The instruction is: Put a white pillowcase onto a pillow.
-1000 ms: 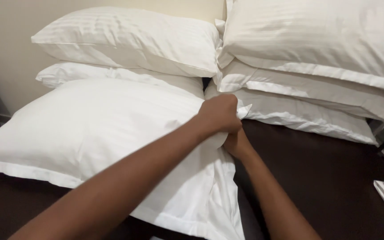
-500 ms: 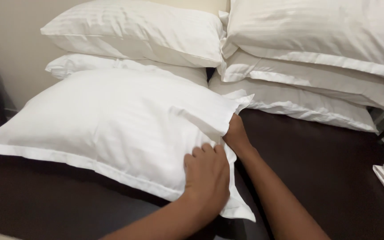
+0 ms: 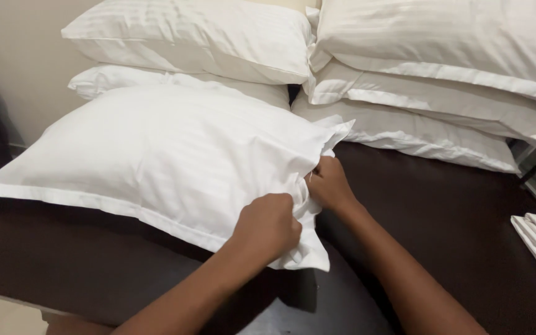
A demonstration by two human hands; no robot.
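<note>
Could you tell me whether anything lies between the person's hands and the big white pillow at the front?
Nothing visible does. The left hand is closed on the pillowcase flap at the near right corner of the front pillow, and the right hand grips the same open edge just beyond it. Both touch the fabric directly.

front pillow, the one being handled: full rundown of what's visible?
The front pillow is large, plump and rectangular, in a white pillowcase of smooth fabric with a flat stitched flange border. It lies flat on the dark brown surface, its far edge against the left pillow stack. Its open right end is bunched and creased. The left hand grips the near corner fabric there; the right hand pinches the same end farther back.
</note>
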